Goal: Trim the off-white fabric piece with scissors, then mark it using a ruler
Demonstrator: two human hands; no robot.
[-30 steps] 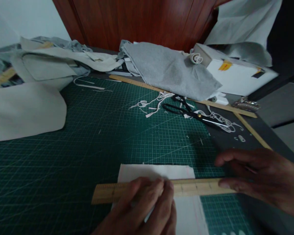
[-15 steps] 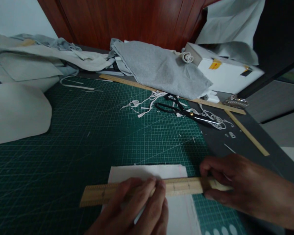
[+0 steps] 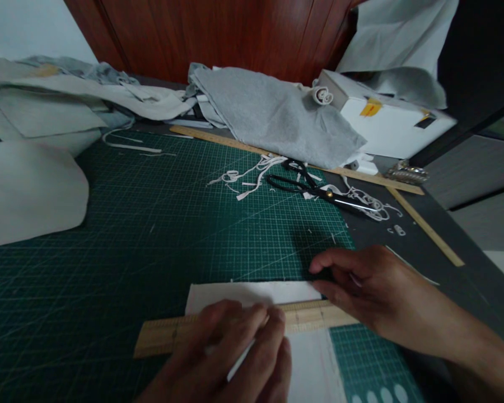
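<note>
A wooden ruler point(image 3: 306, 317) lies across a white piece of cloth point(image 3: 311, 358) on the green cutting mat point(image 3: 252, 240). My left hand point(image 3: 235, 347) presses the ruler down onto the cloth, its fingers bent and held close together. Faint pinkish lines run along the cloth's right side. Over the ruler's right end hovers my right hand point(image 3: 361, 285), thumb and forefinger apart, nothing visible between them. Its thumb tip is by the cloth's far right corner; I cannot tell whether they touch.
Black scissors point(image 3: 330, 195) lie among white cord scraps point(image 3: 260, 170) beyond the hands. Behind them are a long wooden ruler point(image 3: 218, 139), grey cloth point(image 3: 277, 112) and a white box point(image 3: 386, 123). Pale material point(image 3: 33, 190) covers the left side. Another wooden strip point(image 3: 428, 229) lies right.
My right hand has let go of the ruler's right end and moved up and left to the cloth's corner. My left hand stays on the ruler, which has barely shifted.
</note>
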